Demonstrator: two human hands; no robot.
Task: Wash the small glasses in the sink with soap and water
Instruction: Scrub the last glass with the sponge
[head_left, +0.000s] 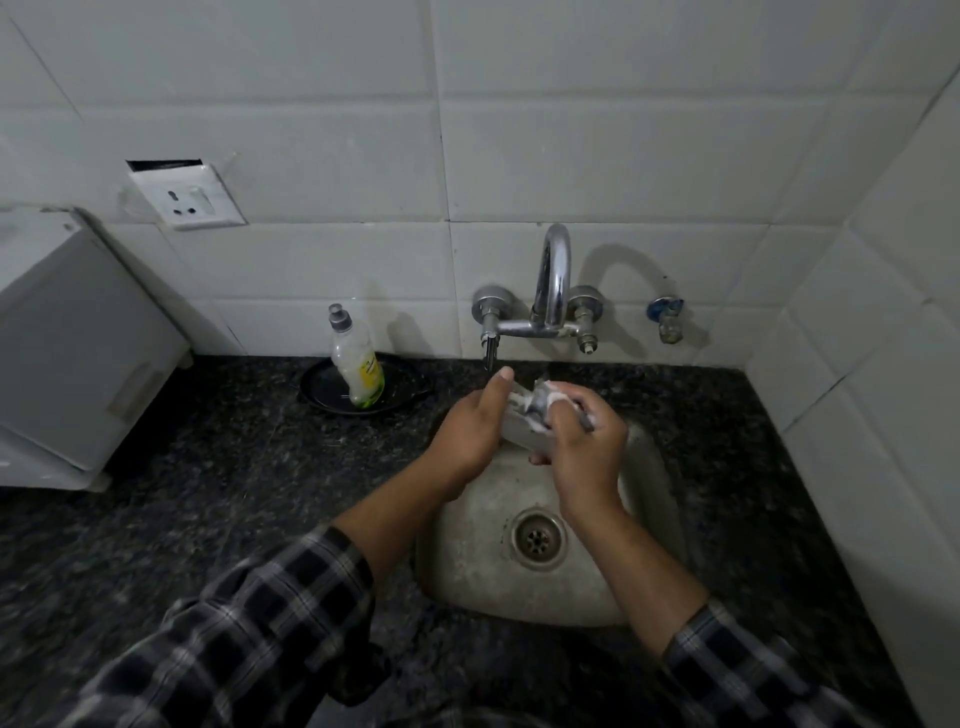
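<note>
A head-worn camera looked down on a small, dull steel sink (462, 551) set into a dark speckled stone worktop (208, 467), with white wall tiles behind and to the right. Both forearms, in dark checked sleeves pushed back from the wrists, reached over the basin.

The left hand (470, 426) was curled around a small clear glass (519, 434), with the thumb pointing up along its side. The glass was held tilted above the far half of the sink, below and in front of the tap, and did not touch the basin. The right hand (582, 436) was closed around a grey soapy scrubbing pad (540, 400), pressing it against the upper end of the glass. White foam showed on the pad and on the fingers. Motion blur hid whether the pad was inside the glass.

A round metal drain (537, 538) sat in the near part of the sink floor. A chrome wall tap with a curved spout (553, 280) was fixed to the tiles above the sink, with a small blue-capped valve (665, 317) to its right. Left of the tap, a clear plastic bottle of yellow-green dish soap (358, 369) leaned in a shallow black dish (319, 392) on the worktop. Further left were a white wall socket (187, 197) and a pale grey box-shaped appliance (78, 338).
</note>
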